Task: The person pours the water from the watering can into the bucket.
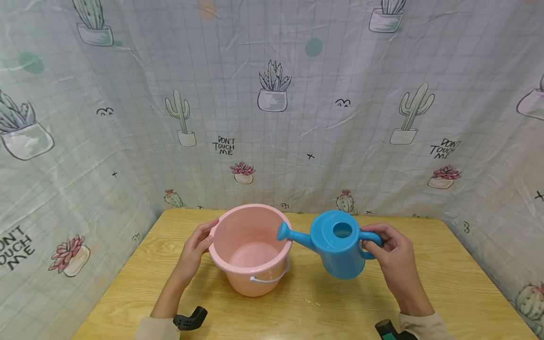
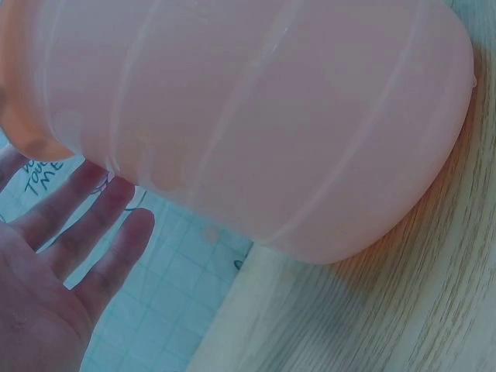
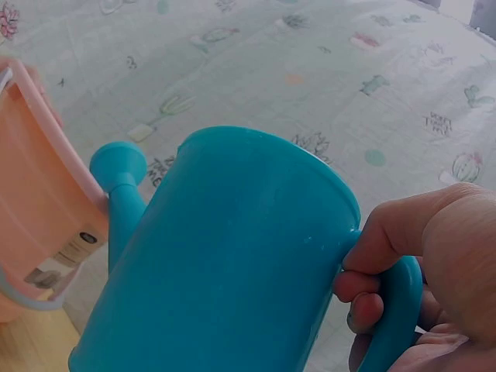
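A pink bucket [image 1: 255,283] stands on the table toward the left, its mouth facing up and its white handle hanging down the near right side. My left hand [image 1: 194,250] touches its left side at the rim; the left wrist view shows the fingers [image 2: 112,256] spread and nearly straight against the outer wall. With my right hand [image 1: 393,264] I grip the loop handle [image 3: 399,310] of a blue watering can [image 1: 342,257]. The can's spout points left, and its round sprinkler head [image 1: 284,231] overlaps the bucket's right rim in the head view.
The wooden table [image 1: 323,316] has a few small shiny spots in front of the can. A cactus-print cloth [image 1: 306,123] hangs behind the table and along both sides. Black straps with devices [image 1: 190,318] are on both wrists.
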Available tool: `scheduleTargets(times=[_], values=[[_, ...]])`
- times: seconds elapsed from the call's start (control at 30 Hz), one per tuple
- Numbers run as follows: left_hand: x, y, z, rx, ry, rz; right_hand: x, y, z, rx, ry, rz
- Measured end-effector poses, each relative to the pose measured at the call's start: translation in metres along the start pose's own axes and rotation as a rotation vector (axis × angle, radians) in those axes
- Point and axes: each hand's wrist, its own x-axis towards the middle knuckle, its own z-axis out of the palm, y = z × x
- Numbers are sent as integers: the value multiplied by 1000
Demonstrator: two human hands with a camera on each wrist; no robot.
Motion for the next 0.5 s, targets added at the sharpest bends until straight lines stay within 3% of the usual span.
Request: scheduleTargets(times=[0.5], values=[[-1, 0, 1, -3, 5, 17, 1, -2, -1, 59, -20, 4]])
